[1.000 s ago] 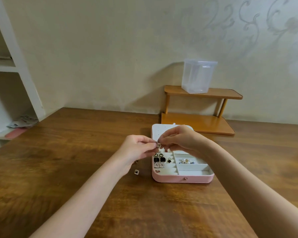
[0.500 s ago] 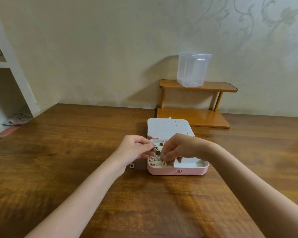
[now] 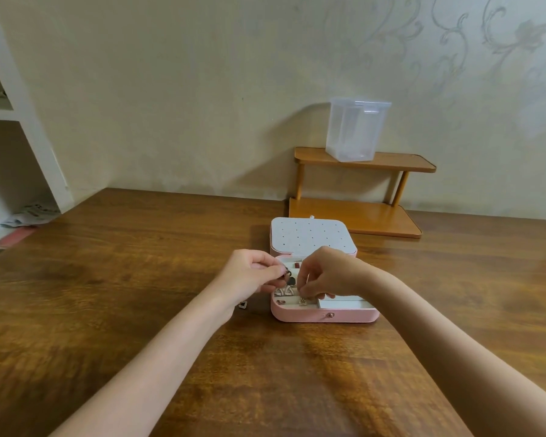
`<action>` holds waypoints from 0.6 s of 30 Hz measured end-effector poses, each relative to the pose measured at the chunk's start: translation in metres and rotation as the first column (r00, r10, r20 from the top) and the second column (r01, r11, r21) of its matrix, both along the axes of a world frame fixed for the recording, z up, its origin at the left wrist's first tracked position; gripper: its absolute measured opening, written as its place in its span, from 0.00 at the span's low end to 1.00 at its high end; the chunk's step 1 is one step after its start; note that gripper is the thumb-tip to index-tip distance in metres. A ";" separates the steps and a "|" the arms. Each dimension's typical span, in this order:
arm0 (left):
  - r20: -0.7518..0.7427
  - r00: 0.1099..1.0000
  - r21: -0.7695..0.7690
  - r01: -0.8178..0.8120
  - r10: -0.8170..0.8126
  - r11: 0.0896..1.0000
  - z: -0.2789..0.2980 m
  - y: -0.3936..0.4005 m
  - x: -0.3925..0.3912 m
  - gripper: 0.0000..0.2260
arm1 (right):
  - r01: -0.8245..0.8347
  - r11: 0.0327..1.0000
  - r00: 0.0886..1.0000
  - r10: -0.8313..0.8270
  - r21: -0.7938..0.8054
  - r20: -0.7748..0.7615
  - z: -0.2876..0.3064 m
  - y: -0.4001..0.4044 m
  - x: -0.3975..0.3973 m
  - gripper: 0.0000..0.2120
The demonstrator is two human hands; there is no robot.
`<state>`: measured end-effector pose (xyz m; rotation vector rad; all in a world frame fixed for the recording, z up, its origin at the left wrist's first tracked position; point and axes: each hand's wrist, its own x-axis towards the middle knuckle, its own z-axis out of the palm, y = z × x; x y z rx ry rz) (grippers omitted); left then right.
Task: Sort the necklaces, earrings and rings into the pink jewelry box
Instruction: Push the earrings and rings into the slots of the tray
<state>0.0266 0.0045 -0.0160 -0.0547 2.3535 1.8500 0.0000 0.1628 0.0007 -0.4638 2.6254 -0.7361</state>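
The pink jewelry box (image 3: 325, 315) is lying open on the wooden table (image 3: 108, 279), its white lid (image 3: 309, 236) folded back. Some earrings (image 3: 284, 290) are sitting in its left slots. The left hand (image 3: 249, 275) is pinching a small piece of jewelry (image 3: 287, 272) above the box. The right hand (image 3: 328, 272) is reaching down with curled fingers, pinching a gold earring (image 3: 303, 300) at the front slot. One small earring (image 3: 242, 305) is lying on the table beside the box.

Wooden table (image 3: 108, 310) under pink jewelry box (image 3: 325, 315), wooden rack (image 3: 353, 216), perhaps an earring (image 3: 243, 304)
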 end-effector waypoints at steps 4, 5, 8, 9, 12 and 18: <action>0.011 1.000 0.001 0.007 -0.007 1.000 -0.001 0.000 0.002 0.03 | 0.004 0.999 0.997 -0.002 0.032 -0.080 -0.004 -0.003 0.001 0.07; 0.018 1.000 0.003 0.005 -0.005 1.000 -0.001 0.000 0.003 0.03 | 0.001 0.999 0.996 0.002 0.036 -0.093 -0.004 -0.003 0.001 0.07; 0.039 0.999 0.030 -0.002 0.001 1.000 0.000 -0.001 0.003 0.03 | 0.009 1.000 0.994 -0.007 0.017 -0.107 -0.001 0.001 0.001 0.07; 0.041 0.999 0.037 -0.002 0.001 0.999 0.000 -0.001 0.003 0.03 | 0.028 1.000 0.992 -0.028 -0.006 -0.123 0.002 0.003 0.001 0.07; 0.036 0.999 0.044 -0.006 0.005 0.999 0.002 -0.001 0.003 0.03 | 0.094 0.984 0.979 -0.118 -0.149 -0.164 0.013 0.010 0.002 0.07; 0.066 0.997 0.159 -0.039 0.029 0.987 0.002 0.005 0.003 0.04 | 0.060 0.937 0.987 -0.107 -0.343 -0.118 0.010 0.001 0.008 0.05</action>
